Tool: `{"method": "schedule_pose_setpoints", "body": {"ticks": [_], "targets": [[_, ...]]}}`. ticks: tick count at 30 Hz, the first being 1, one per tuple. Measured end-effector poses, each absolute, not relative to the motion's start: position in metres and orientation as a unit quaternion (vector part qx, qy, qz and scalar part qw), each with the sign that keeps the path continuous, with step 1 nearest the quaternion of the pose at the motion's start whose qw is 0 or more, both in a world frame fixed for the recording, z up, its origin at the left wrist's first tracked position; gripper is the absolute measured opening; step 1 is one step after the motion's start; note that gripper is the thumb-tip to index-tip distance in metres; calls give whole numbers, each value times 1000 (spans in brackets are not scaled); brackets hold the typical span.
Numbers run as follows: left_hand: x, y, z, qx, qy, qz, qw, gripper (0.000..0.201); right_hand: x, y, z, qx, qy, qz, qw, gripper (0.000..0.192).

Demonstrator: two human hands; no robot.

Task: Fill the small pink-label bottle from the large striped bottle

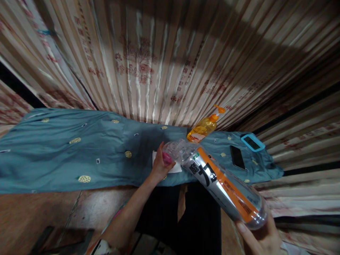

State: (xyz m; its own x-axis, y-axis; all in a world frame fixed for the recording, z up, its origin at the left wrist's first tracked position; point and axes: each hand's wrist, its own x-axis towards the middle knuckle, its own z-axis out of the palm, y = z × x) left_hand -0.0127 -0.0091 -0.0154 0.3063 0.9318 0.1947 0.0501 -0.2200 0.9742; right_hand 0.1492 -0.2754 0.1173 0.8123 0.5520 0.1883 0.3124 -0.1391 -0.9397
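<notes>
The large plastic bottle [220,184] was cupped at its base by the right hand [261,239] and tilted neck-down, so that its pink cap [167,158] could be pinched by the closed fingers of the left hand [160,164] above the white cloth [174,167].

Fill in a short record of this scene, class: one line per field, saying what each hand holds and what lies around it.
Left hand: grips the pink cap at the bottle's neck
Right hand: supports the base of the large clear bottle, which is tilted
Under the neck: white paper
Surface: blue cloth
Nearby: orange pump bottle, black phone, blue-framed device
Backdrop: pleated curtain
</notes>
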Motion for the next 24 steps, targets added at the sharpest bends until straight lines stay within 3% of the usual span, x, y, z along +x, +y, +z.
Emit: {"method": "schedule_pose_setpoints", "body": {"ticks": [24], "targets": [[-11, -7, -20, 632, 392, 455, 490, 108, 153, -278, 110, -747, -307, 100, 581, 101]]}}
